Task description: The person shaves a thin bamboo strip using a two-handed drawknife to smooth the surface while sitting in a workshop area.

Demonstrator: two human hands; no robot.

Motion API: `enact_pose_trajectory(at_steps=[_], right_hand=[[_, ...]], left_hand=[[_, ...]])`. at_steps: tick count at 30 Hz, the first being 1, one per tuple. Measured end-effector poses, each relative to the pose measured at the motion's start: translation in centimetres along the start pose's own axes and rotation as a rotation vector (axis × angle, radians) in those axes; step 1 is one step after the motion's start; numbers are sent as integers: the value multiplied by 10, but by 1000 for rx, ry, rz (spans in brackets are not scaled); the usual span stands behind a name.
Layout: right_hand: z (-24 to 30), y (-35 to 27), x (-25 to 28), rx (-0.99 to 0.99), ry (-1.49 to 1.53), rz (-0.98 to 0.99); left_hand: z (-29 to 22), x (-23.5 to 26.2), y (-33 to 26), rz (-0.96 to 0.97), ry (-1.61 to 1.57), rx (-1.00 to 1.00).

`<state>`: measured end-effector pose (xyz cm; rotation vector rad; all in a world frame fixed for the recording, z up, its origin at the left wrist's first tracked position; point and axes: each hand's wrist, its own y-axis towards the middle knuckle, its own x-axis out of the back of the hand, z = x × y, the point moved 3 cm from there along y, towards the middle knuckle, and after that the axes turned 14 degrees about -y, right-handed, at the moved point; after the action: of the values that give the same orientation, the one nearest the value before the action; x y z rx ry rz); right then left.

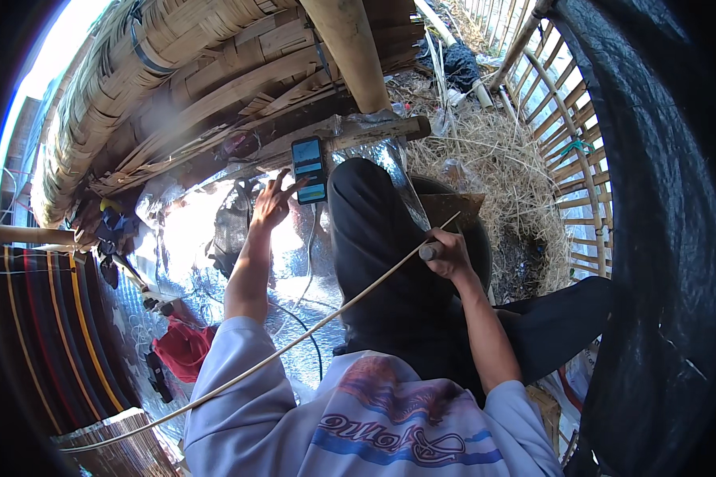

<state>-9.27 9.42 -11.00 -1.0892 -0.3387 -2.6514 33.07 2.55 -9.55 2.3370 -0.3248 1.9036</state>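
Left hand (272, 205) at the phone (310, 169), right hand (451, 259) on a pale strip (320, 324)

In the head view, I see the left fingers spread at upper centre, one reaching over the phone's left edge; whether it touches, I cannot tell. Right of centre, the other fingers are closed around a rounded handle (431, 252) and the strip, which slants to the lower left across the left sleeve (247, 342). I judge a careless wrist turn could snag the strip on that sleeve, and a nudge could dislodge the phone.
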Motion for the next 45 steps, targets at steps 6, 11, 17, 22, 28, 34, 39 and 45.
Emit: enact_pose_trajectory(at_steps=[6, 11, 17, 22, 28, 34, 39, 45], right_hand=[[0, 0, 1, 4, 14, -13], [1, 0, 1, -11, -11, -6], [4, 1, 5, -2, 44, -10], [-1, 0, 0, 4, 7, -13], [1, 1, 2, 26, 9, -12], [6, 2, 6, 43, 28, -40], [7, 2, 8, 47, 20, -41], [7, 1, 7, 27, 4, -27]], left_hand=[[2, -3, 8, -43, 75, 163], [8, -1, 28, -6, -26, 362], [4, 3, 30, -44, -62, 9], [-2, -6, 25, 19, 29, 196], [4, -2, 29, -7, -16, 337], [4, 3, 30, -47, -48, 328], [-10, 2, 21, -135, -64, 47], [-8, -1, 16, -50, -2, 222]])
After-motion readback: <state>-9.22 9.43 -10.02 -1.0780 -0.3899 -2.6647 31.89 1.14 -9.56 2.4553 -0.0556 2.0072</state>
